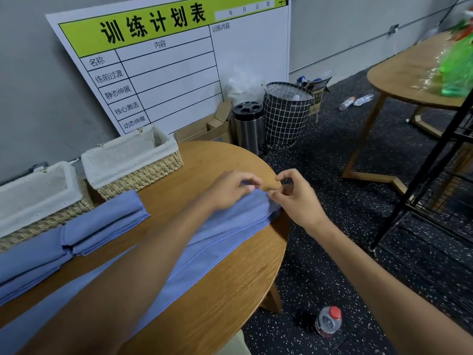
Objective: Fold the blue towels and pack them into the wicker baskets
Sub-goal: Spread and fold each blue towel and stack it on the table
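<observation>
Head cam: both hands, L hand [227,190] & R hand [297,198], pinching blue towel [204,249] far end.

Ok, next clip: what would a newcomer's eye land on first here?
Probably both hands, left hand and right hand, pinching the far end of a long blue towel on the round wooden table. Next, the green-headed wall chart behind, and two lined wicker baskets at left.

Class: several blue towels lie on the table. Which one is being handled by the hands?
The long towel at the table's right edge; both hands pinch its far end. The others lie folded by the baskets, untouched.
</observation>
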{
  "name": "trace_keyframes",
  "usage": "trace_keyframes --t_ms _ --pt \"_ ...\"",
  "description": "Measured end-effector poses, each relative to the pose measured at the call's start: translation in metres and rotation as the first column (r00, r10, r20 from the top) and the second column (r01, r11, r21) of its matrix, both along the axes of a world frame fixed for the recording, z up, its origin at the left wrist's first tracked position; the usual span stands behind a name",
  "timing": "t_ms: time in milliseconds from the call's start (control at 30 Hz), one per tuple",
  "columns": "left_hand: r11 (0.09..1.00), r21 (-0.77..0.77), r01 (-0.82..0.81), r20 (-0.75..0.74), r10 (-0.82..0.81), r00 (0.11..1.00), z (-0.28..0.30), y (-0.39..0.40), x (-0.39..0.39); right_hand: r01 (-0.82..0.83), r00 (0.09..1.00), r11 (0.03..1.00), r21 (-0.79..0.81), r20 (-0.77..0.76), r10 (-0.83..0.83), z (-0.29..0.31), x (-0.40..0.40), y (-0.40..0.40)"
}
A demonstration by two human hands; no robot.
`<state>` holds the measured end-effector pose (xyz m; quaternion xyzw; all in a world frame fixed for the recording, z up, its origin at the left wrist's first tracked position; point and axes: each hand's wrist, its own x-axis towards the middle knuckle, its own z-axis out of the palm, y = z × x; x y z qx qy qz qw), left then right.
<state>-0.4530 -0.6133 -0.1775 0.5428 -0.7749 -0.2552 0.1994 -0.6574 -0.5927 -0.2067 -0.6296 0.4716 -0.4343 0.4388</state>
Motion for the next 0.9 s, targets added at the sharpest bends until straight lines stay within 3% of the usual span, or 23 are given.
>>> trace_keyframes --t_ms 233,433,500,600,667,733,900 --pt "0.986 -0.168 0.020 0.123 0.001 0.992 -0.009 -0.017 0.005 -0.009 1.000 1.000 -0.008 -0.010 0.009 0.009 0.007 0.000" --pt "0.931 -0.362 -0.042 0.228 0.132 0.965 -0.029 -0.004 -0.004 -0.102 0.945 0.993 -0.064 -0.318 0.076 0.013 -0.002 0.001" --pt "0.886 -0.450 -0.112 0.179 0.212 0.961 -0.023 0.004 -0.006 -0.124 0.890 0.989 -0.086 -0.449 0.073 0.011 -0.003 -0.004" --pt "0.822 -0.516 -0.241 -0.073 0.238 0.968 0.003 0.037 -0.008 -0.167 0.812 0.979 -0.121 -0.579 0.067 0.006 -0.002 -0.006" --pt "0.825 -0.534 -0.183 -0.111 0.146 0.983 0.015 0.075 0.001 -0.174 0.808 0.973 -0.153 -0.587 0.052 0.001 -0.003 -0.005" --pt "0.869 -0.489 -0.082 -0.030 0.077 0.997 0.012 0.121 0.024 -0.168 0.809 0.971 -0.167 -0.587 0.039 -0.003 -0.003 -0.005" --pt "0.909 -0.378 -0.174 0.103 0.228 0.968 -0.021 0.207 0.102 -0.092 0.834 0.968 -0.234 -0.550 -0.053 -0.008 -0.007 -0.004"
